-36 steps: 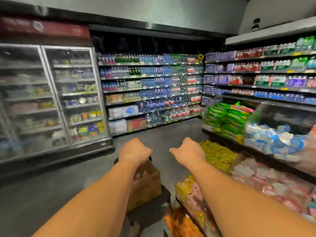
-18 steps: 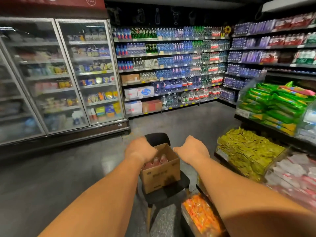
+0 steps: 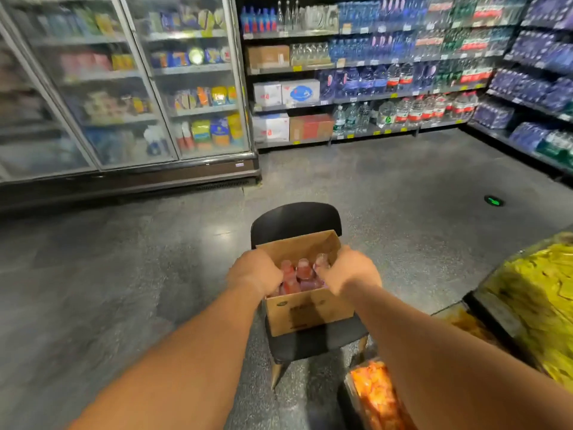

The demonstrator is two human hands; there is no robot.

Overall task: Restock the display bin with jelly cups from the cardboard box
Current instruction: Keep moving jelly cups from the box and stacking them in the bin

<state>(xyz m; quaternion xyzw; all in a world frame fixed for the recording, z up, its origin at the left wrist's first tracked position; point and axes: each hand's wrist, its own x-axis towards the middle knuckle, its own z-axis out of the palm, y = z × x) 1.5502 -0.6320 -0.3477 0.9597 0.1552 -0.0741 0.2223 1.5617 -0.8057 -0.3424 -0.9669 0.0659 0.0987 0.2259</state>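
An open cardboard box (image 3: 310,315) stands on the seat of a black chair (image 3: 294,221) in the aisle. Several red and pink jelly cups (image 3: 302,271) stand inside it. My left hand (image 3: 254,276) reaches over the box's left wall, with its fingers down among the cups and hidden from view. Over the right wall comes my right hand (image 3: 348,274), fingers curled down beside a cup at the back right. Whether either hand grips a cup is hidden by the backs of the hands.
A low bin of orange packets (image 3: 373,395) sits at the bottom right, with a bin of yellow packets (image 3: 539,299) above it. Glass-door coolers (image 3: 124,88) line the left, and drink shelves (image 3: 387,72) fill the back. Grey floor surrounds the chair.
My view has tilted down and left, away from the display bins. Both hands have dropped from above the box into it, among the jelly cups.
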